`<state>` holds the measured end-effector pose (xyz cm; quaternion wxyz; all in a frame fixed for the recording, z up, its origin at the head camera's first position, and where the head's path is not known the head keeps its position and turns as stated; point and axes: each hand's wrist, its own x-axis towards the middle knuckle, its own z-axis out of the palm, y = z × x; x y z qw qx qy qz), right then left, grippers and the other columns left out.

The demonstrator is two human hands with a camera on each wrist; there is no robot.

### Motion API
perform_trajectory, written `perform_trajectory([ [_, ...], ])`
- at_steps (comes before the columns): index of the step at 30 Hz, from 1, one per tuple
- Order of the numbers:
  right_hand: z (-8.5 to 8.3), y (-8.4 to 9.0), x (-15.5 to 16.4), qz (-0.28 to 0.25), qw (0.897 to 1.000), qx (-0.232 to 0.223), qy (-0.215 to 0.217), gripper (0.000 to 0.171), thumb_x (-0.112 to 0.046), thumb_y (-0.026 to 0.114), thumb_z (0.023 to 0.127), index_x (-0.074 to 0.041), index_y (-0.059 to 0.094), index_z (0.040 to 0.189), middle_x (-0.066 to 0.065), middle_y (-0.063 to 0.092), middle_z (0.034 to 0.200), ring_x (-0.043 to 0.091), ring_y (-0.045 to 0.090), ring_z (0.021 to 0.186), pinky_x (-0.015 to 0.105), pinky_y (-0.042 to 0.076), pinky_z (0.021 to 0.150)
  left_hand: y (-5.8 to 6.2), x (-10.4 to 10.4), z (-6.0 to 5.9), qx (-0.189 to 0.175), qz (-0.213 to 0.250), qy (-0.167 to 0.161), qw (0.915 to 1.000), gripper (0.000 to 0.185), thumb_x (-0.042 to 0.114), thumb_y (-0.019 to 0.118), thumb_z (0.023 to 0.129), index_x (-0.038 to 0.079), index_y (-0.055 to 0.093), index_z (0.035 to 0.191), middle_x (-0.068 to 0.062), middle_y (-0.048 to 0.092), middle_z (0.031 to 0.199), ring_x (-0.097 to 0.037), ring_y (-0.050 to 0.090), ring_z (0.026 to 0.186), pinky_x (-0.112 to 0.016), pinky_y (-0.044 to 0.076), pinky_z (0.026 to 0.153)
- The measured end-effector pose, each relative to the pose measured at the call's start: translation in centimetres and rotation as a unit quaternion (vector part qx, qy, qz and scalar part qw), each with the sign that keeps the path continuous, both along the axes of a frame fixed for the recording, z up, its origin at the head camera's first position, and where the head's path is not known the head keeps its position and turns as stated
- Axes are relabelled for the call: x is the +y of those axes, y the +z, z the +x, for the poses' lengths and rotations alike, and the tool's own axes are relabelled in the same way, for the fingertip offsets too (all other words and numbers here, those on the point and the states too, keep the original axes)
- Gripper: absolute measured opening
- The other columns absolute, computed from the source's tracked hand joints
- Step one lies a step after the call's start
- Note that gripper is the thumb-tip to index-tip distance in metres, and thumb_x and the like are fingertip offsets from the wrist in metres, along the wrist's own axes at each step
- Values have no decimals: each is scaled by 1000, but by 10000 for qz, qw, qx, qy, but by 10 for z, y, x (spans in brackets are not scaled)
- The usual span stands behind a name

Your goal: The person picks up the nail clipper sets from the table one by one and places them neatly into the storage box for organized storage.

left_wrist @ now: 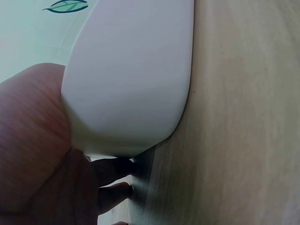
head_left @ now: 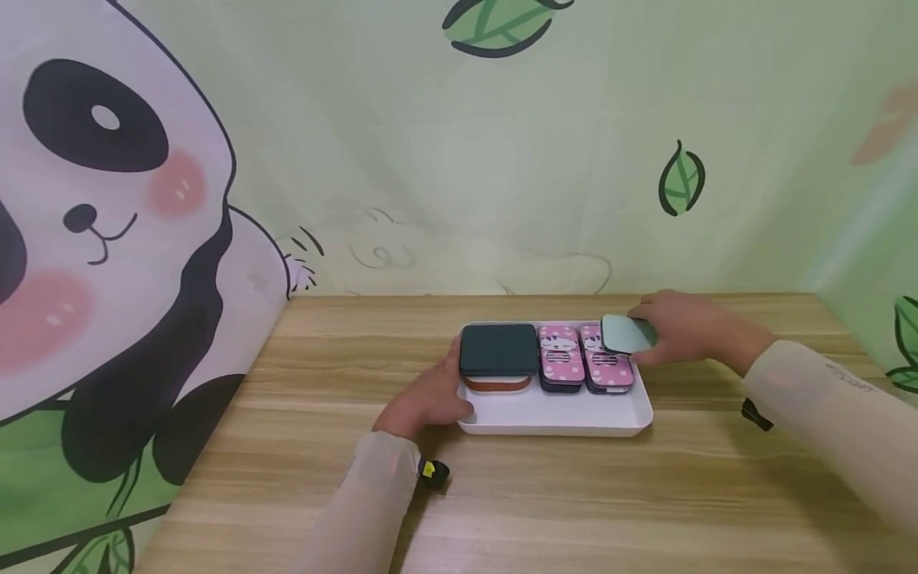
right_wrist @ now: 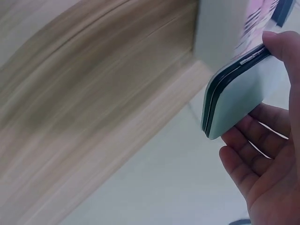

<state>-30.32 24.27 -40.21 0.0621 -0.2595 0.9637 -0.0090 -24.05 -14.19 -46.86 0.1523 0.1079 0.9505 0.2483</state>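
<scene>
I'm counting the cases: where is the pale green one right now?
In the head view the pale green case is held in the right hand, above the white tray's right end, over the pink cases.

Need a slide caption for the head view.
Right hand holds a pale green case over a white tray; left hand grips it.

Pale green rounded case (head_left: 625, 334), tilted, above white tray's (head_left: 559, 416) right end

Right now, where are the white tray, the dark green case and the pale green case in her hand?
white tray (head_left: 555, 414), head view, bare floor.
dark green case (head_left: 498, 349), head view, lid.
pale green case (right_wrist: 236, 96), right wrist view, flat face.
</scene>
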Motion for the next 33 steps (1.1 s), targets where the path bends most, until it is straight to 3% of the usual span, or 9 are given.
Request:
perform_trajectory([
  [11,-2,-4,-49,-4,9986,-149,505,74,-56,76,79,-5,65,131,9,66,120,26,62,106,50,51,95,-8,-2,-5,-111,-19,13,9999,115,23,71,79,13,-8,161,-11,23,166,-23,44,136,-40,31,118],
  [17,-2,-9,-63,22,9965,-54,834,70,-50,76,81,-3,64,132,11,67,118,27,62,106,48,50,96,-6,-1,-4,-104,30,30,9999,114,23,71,79,13,-7,161,-10,25,165,-23,43,138,-41,31,118],
  [33,-1,-16,-60,-16,9973,-346,643,80,-59,75,80,-9,58,141,16,64,127,33,60,116,52,47,102,-2,1,0,-3,53,41,10000,113,20,71,79,11,-5,161,-12,26,164,-24,50,122,-39,36,113],
])
